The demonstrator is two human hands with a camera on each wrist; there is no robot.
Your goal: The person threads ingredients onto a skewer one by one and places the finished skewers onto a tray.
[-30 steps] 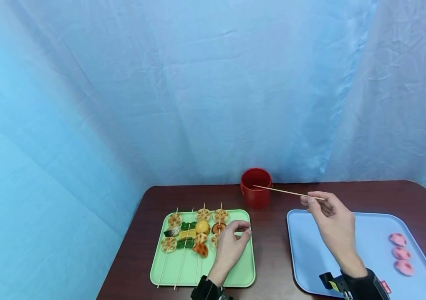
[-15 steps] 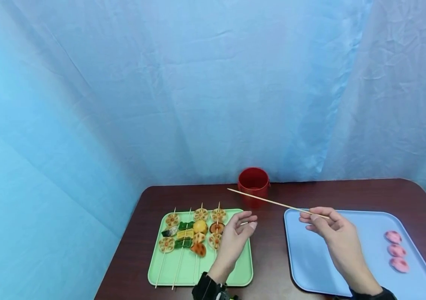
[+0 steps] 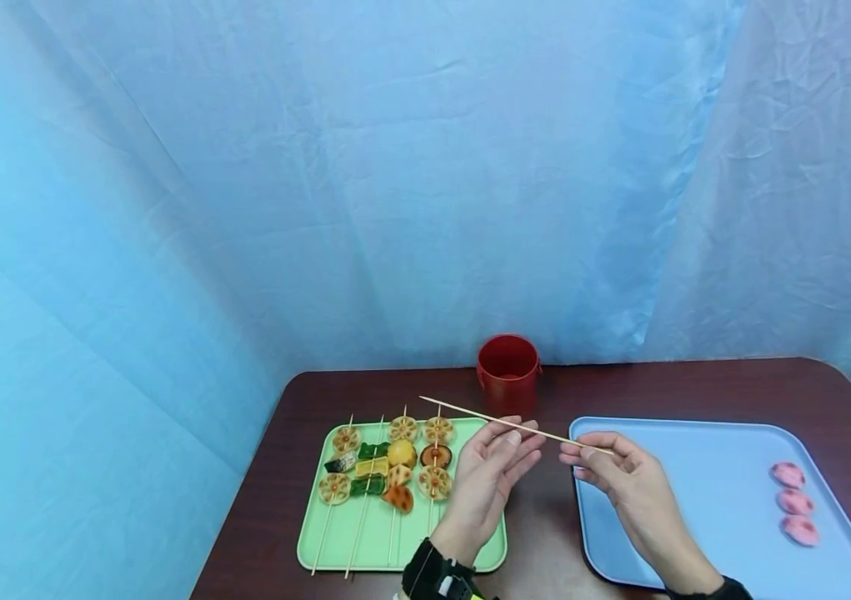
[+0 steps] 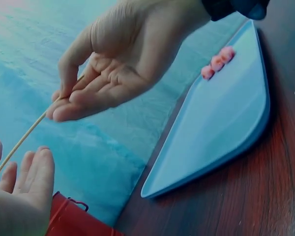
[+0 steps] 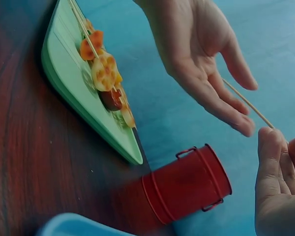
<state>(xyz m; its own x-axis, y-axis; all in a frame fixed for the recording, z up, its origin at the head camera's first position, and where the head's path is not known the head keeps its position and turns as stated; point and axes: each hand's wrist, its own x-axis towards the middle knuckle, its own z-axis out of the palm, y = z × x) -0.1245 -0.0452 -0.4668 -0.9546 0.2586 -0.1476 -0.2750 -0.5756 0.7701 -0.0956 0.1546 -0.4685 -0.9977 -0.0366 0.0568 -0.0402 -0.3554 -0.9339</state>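
My right hand [image 3: 631,487] pinches a thin wooden skewer [image 3: 463,408] near one end, between thumb and fingers. The bare skewer slants up to the left through the air. My left hand [image 3: 479,487] is turned palm up under its middle, over the green tray's right side. In the right wrist view, the left thumb [image 5: 238,66] and fingers stand apart with the skewer passing between them. Several loaded skewers lie on the green tray [image 3: 372,554], with lotus root slices [image 3: 334,488], a yellow ball [image 3: 402,453] and other food pieces on them.
Behind the hands stands a red bucket [image 3: 509,387] with small side handles. A blue tray [image 3: 710,508] lies at the right, bearing three pink round pieces [image 3: 795,502]. Blue cloth [image 3: 470,208] hangs along the dark wooden table's [image 3: 560,550] back edge.
My right hand has come down and left with the skewer, whose free end now reaches past the bucket. The left hand has moved right off the tray, turned palm up and spread its fingers.
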